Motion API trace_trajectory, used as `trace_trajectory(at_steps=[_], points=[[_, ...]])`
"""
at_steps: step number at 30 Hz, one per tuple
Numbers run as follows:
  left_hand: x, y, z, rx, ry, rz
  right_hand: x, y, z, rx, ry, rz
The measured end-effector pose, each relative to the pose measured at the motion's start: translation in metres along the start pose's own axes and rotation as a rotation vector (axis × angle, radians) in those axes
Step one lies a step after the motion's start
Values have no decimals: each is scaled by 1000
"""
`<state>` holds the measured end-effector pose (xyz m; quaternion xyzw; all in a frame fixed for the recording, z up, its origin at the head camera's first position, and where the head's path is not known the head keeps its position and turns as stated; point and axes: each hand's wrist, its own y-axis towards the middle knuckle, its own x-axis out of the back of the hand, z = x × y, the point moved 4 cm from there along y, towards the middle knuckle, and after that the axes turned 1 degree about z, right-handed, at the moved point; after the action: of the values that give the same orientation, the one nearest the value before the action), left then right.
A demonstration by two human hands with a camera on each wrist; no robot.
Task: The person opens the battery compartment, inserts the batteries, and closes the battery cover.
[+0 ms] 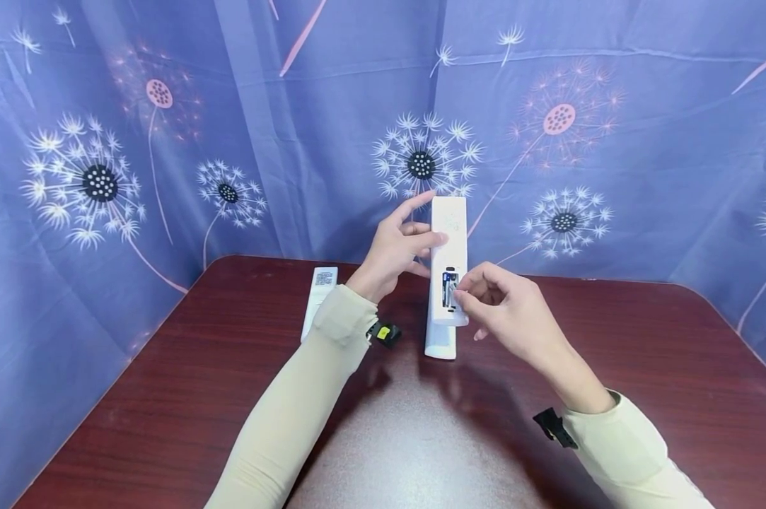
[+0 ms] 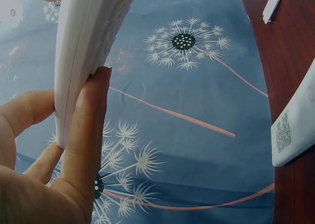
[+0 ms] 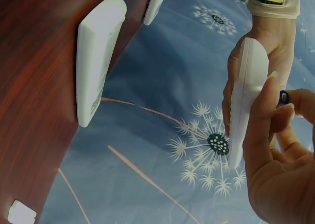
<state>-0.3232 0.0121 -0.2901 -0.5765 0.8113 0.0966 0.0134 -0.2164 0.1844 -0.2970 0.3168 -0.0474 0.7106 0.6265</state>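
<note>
Fingertips of your right hand (image 1: 510, 311) hide the battery they pinch, while your left hand (image 1: 395, 251) grips the upright white plastic remote (image 1: 449, 233).

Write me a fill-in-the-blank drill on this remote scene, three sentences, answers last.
1. The left hand holds a white remote upright, its battery compartment ____.
2. The right hand pinches a ____ at that compartment.
3. A second remote lies on the ____ table.

Missing words: open; battery; wooden
</note>
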Motion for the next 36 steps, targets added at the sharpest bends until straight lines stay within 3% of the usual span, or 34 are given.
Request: trace_trajectory(at_steps=[11,17,26,31,36], points=[[-2,-1,1,-6,12,4,-8,-1,-1,-74,-93,-23],[-2,-1,2,-9,19,-10,-8,-1,-1,0,-125,-21],[1,0,1,-15,0,-15,2,1,-4,136,-176,132],[0,0,0,-15,1,3,6,3,-6,213,-165,79],[0,-1,-2,-9,-1,-6,8,7,-14,197,-116,2]])
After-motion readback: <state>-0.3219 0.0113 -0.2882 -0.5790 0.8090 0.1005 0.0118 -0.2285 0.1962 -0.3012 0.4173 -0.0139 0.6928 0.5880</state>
